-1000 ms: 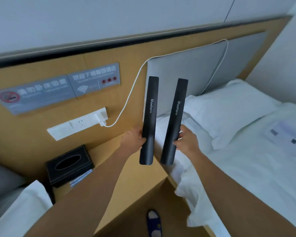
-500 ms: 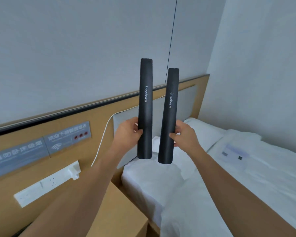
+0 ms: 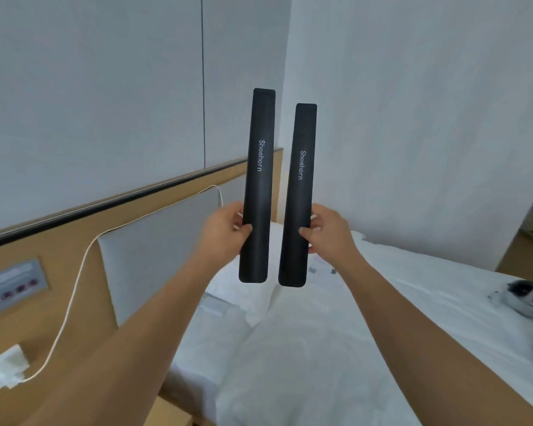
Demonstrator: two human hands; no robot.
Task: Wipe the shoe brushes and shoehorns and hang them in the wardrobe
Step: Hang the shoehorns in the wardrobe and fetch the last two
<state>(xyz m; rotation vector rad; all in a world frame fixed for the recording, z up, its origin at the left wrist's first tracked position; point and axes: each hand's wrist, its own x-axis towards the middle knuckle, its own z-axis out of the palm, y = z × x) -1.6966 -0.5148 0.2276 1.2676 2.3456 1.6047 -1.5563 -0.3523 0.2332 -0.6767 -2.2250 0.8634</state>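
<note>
Two long black shoehorns, each printed "Shoehorn" in white, stand upright side by side in front of me above the bed. My left hand point(image 3: 225, 232) grips the left shoehorn point(image 3: 259, 179) near its lower third. My right hand point(image 3: 326, 232) grips the right shoehorn point(image 3: 299, 192) at about the same height. A narrow gap separates the two shoehorns. No shoe brush and no wardrobe can be made out in this view.
A white bed point(image 3: 320, 348) with a pillow point(image 3: 250, 296) lies below my hands. The wooden headboard point(image 3: 74, 229) with a grey pad, a white cable point(image 3: 71, 302) and a wall socket point(image 3: 3, 367) runs along the left. Dark small items point(image 3: 526, 299) lie on the bed's right side.
The view has swung up and to the right, from the bedside table and socket toward the bed and walls. Both hands have kept hold of the upright shoehorns, carrying them over the bed.
</note>
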